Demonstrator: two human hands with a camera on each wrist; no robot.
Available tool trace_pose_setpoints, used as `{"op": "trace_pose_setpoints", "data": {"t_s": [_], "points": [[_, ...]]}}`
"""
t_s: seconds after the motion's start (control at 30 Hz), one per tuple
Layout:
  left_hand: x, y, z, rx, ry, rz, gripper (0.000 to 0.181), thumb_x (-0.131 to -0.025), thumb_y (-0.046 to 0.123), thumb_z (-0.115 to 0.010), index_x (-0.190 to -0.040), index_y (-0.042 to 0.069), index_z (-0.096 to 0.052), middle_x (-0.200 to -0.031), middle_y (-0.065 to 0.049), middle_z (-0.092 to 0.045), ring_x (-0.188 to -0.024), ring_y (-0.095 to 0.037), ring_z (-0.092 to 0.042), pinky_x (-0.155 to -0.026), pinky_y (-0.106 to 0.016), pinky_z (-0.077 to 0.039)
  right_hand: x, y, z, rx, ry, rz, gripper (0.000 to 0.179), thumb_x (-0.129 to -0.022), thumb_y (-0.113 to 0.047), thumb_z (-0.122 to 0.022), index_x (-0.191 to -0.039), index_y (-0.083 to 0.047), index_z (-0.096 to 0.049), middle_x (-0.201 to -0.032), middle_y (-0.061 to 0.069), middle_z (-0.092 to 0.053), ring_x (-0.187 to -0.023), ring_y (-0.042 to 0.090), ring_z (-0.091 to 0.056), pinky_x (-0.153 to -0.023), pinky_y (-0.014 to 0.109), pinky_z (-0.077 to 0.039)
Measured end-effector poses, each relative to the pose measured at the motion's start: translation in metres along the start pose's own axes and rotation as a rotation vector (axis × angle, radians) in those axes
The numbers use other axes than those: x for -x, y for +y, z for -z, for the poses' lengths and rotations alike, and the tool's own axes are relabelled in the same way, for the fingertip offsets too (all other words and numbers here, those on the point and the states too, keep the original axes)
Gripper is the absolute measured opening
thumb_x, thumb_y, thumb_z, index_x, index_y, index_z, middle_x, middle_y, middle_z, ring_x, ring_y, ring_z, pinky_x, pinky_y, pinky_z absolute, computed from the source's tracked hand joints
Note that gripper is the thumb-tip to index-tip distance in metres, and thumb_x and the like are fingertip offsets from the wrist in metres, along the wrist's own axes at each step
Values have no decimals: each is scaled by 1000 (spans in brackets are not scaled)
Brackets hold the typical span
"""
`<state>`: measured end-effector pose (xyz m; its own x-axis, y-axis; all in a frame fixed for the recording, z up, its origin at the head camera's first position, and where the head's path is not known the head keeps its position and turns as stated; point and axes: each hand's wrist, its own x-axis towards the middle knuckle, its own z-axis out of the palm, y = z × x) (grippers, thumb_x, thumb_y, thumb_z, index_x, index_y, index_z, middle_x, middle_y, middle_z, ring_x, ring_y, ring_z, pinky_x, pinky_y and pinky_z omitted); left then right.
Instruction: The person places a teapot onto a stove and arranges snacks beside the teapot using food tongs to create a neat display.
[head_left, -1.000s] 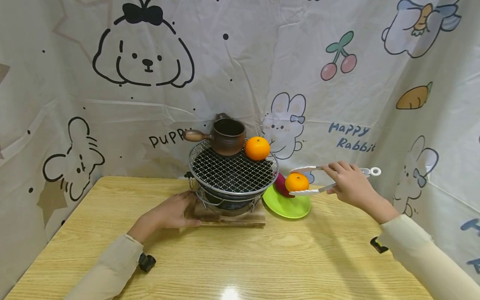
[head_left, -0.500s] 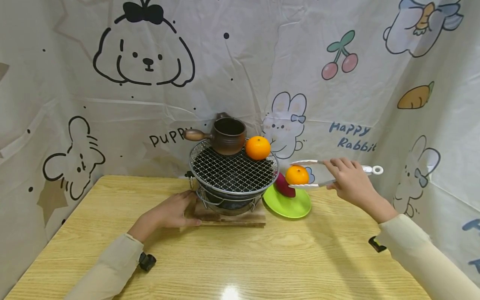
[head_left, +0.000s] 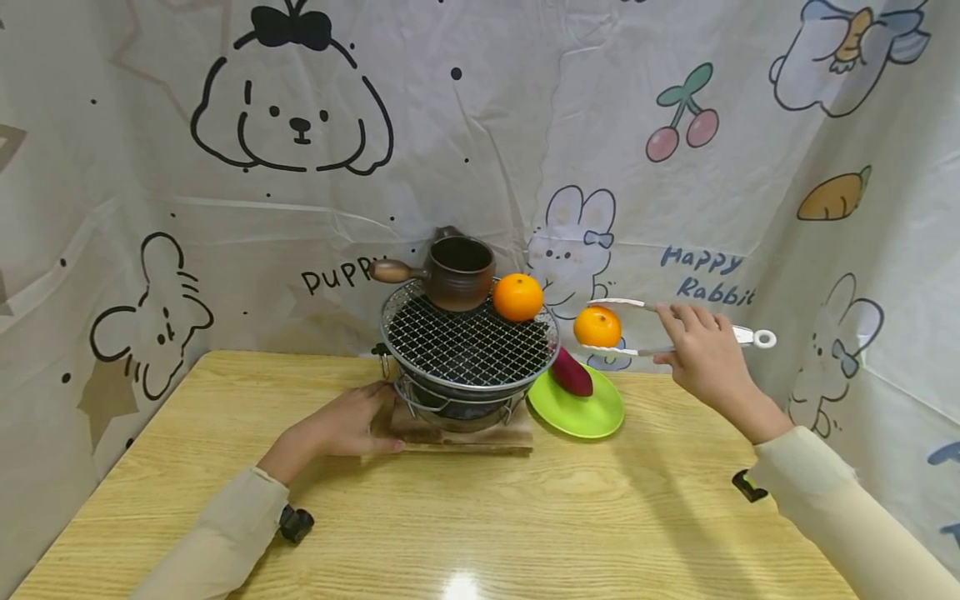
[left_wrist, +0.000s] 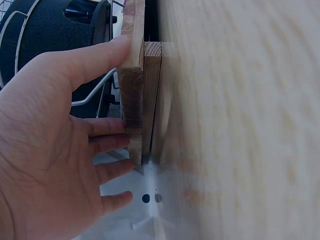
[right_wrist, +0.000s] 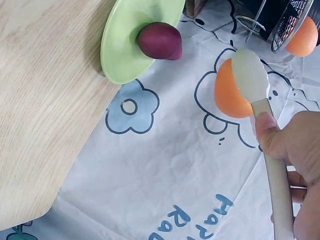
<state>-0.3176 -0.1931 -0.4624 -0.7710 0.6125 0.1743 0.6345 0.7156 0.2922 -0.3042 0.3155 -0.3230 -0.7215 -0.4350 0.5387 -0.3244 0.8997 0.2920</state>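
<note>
My right hand (head_left: 705, 354) grips white-tipped tongs (right_wrist: 276, 190) around their middle. Between the tong tips an orange (head_left: 597, 327) is pinched, raised above the green plate (head_left: 577, 423). On that plate lies a dark purple vegetable (head_left: 572, 373), perhaps an eggplant or sweet potato. My left hand (head_left: 337, 425) rests against the left end of the wooden base (head_left: 465, 440); in the left wrist view its thumb lies on the board edge (left_wrist: 132, 92) and its fingers extend beside it. Above the base stands a small round grill (head_left: 472, 346) with a wire mesh top.
A brown clay pot (head_left: 459, 275) with a wooden side handle stands at the back of the mesh. Next to it sits a second orange (head_left: 518, 297). A printed cloth (head_left: 465, 192) hangs behind the wooden table (head_left: 570, 517).
The orange in the tongs has risen off the green plate, and my right hand has moved up slightly with it. My left hand stays at the wooden base.
</note>
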Motion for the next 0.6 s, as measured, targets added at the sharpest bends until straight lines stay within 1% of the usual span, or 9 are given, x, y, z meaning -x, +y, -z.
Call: {"op": "trace_pose_setpoints", "data": {"t_s": [0.13,0.37,0.5,0.6], "points": [[0,1,0,1,-5,1,92,-85,60,-71,-144,-6,-47,-143,-26,-54,-133,-45,-53,-113,-56,-42,-2,-3,1,2,25,-23,75,-76,-12,-88,-141,6,-54,-129,29,-59,-121,47,-52,-99,67,-44],[0,3,2,2,-5,-3,93,-86,60,-71,-144,-7,-46,-143,-27,-54,-132,-46,-53,-113,-57,-42,-5,-6,4,3,27,-53,75,-77,-11,-88,-142,6,-53,-131,28,-57,-122,46,-49,-101,66,-43],[1,4,3,8,-7,-2,94,-86,61,-71,-146,-7,-45,-145,-28,-53,-134,-46,-51,-114,-57,-41,-5,-7,4,1,30,-59,76,-77,-10,-87,-142,6,-53,-131,28,-57,-121,46,-49,-100,66,-43],[1,4,4,6,-4,-7,94,-86,61,-71,-146,-7,-45,-145,-28,-52,-134,-47,-51,-113,-58,-41,-6,-6,4,2,54,-54,76,-76,-10,-87,-142,6,-52,-130,28,-57,-119,46,-50,-97,66,-44]]}}
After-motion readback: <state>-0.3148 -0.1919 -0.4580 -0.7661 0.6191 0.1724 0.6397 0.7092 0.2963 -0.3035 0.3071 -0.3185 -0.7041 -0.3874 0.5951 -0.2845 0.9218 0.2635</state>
